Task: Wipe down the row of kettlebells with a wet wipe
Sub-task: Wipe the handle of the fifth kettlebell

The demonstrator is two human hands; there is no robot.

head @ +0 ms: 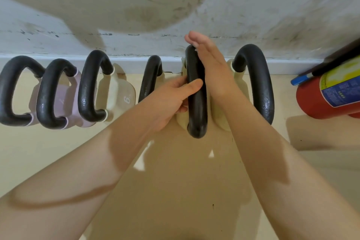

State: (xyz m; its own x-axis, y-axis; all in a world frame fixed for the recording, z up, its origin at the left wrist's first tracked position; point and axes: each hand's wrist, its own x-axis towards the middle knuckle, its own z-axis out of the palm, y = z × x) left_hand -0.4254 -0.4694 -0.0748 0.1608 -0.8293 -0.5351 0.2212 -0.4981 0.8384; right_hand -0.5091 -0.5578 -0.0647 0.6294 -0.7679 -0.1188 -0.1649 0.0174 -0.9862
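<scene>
Several kettlebells with black handles stand in a row along the wall. Two at the left have pale pink bodies [64,99]; the others are cream, one marked 6 [124,95]. My left hand [171,101] grips the black handle [196,101] of the cream kettlebell in the middle, thumb laid across it. My right hand [210,68] lies flat against the right side of the same handle, fingers straight and reaching past its far end. A small pale scrap shows between the fingers and the handle top; I cannot tell whether it is the wipe.
A red fire extinguisher [327,95] with a yellow and blue label lies at the right beside the last kettlebell [261,87]. A scuffed white wall [272,15] with a baseboard runs behind the row. Beige floor [175,181] lies in front, shadowed.
</scene>
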